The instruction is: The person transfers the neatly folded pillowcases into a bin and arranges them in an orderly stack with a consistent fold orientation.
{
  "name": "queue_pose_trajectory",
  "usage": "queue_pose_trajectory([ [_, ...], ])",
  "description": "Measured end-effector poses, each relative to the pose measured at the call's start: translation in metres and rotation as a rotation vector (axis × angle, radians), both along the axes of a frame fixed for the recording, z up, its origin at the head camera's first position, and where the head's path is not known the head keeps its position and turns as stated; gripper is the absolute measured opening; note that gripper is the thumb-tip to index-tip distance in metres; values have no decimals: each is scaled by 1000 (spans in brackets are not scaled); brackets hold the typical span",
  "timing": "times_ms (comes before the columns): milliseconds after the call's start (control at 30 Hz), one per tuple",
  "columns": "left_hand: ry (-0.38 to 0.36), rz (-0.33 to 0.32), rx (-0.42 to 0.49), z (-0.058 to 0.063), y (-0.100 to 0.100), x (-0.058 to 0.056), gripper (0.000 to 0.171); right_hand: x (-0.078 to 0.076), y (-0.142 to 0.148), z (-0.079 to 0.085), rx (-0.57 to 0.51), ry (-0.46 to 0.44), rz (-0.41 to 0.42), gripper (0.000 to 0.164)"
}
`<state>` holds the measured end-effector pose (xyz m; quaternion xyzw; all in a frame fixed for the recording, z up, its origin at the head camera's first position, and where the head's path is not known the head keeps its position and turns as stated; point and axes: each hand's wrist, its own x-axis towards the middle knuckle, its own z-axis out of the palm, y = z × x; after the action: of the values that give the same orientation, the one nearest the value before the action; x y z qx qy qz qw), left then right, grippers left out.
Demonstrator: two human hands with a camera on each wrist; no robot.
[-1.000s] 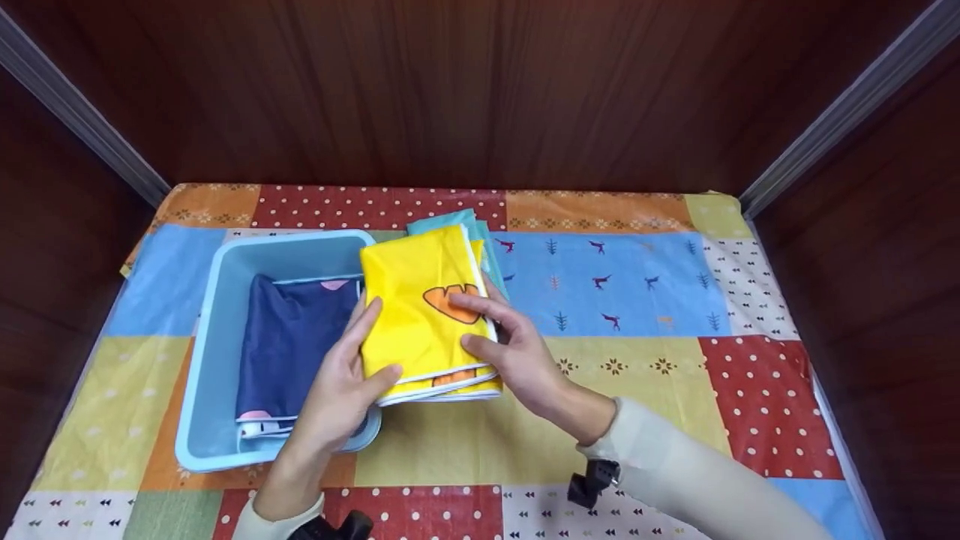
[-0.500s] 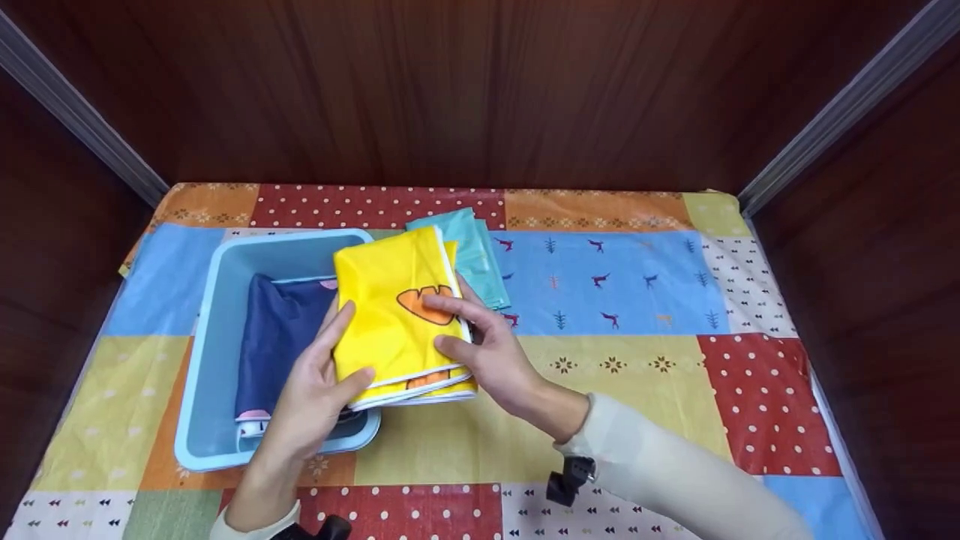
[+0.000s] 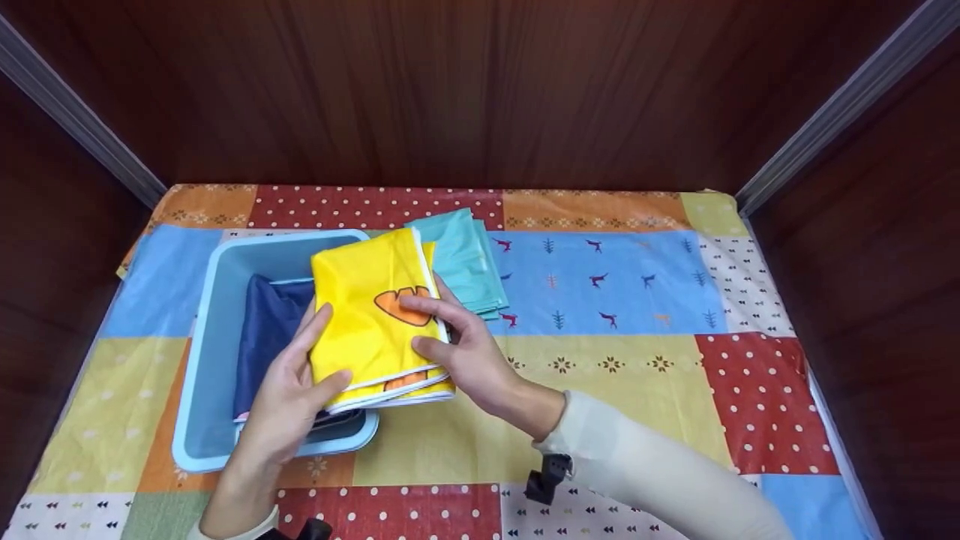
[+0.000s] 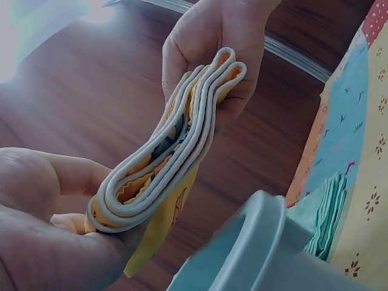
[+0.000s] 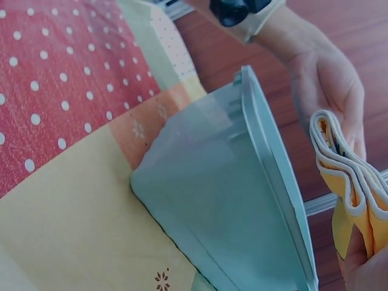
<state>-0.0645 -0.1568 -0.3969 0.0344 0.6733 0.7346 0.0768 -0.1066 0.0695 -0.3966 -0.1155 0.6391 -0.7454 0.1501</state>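
Note:
A folded yellow cloth [image 3: 367, 322] with white edging and an orange carrot print is held between both hands. My left hand [image 3: 289, 397] grips its left side, thumb on top and fingers underneath. On the right side, my right hand [image 3: 480, 360] pinches the folds, thumb and forefinger over the print. In the left wrist view the stacked layers of the yellow cloth [image 4: 163, 163] show edge-on. The cloth hovers over the right part of a light-blue plastic bin [image 3: 191, 375]. Inside the bin lies a folded navy cloth [image 3: 262, 337], partly hidden by the yellow one.
Behind the right hand, a folded teal cloth [image 3: 465, 262] lies on the patchwork tablecloth [image 3: 600, 420], just right of the bin. Dark wood panels [image 3: 480, 90] stand at the back and both sides of the table.
Both hands have carried the yellow cloth leftward, from right of the bin to over its right part. More of the teal cloth shows now, and less of the navy one.

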Motion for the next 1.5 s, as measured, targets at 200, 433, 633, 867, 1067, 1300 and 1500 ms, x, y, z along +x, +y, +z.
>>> queue_pose_trajectory([
  [200, -11, 22, -3, 2, -5, 1, 83, 0, -8, 0, 9, 1, 0, 46],
  [433, -28, 33, -21, 4, -13, 3, 83, 0, -16, -1, -3, -11, 8, 46],
  [633, -29, 37, -36, 3, -21, 5, 82, 0, -24, -2, -21, -20, 13, 46],
  [867, -43, 43, -40, 2, -30, 8, 82, 2, -34, -4, -4, -25, 19, 47],
  [1067, -57, 56, -64, 1, -37, 10, 82, 3, -43, -6, 5, -48, 4, 46],
  [1300, -63, 69, -28, -1, -45, 11, 83, 4, -51, -7, 5, -56, -9, 44],
  [1500, -58, 89, -30, -3, -51, 12, 82, 4, -58, -7, -2, -55, 13, 45],
])
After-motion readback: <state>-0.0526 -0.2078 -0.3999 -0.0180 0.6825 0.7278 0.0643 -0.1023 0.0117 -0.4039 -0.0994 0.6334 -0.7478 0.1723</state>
